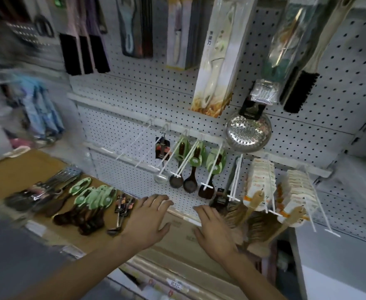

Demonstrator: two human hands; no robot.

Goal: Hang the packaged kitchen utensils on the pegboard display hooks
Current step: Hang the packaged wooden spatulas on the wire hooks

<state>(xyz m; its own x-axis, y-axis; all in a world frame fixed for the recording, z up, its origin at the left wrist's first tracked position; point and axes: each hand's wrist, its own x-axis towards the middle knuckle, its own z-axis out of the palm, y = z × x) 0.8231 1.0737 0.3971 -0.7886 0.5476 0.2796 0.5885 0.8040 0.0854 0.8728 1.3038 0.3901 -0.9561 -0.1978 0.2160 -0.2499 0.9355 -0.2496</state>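
Both hands, left hand and right hand, hover apart with fingers spread and palms down over a cardboard box, holding nothing. Packaged utensils lie on the cardboard-covered counter. Four packaged spoons hang on the pegboard hooks; two hooks stand bare.
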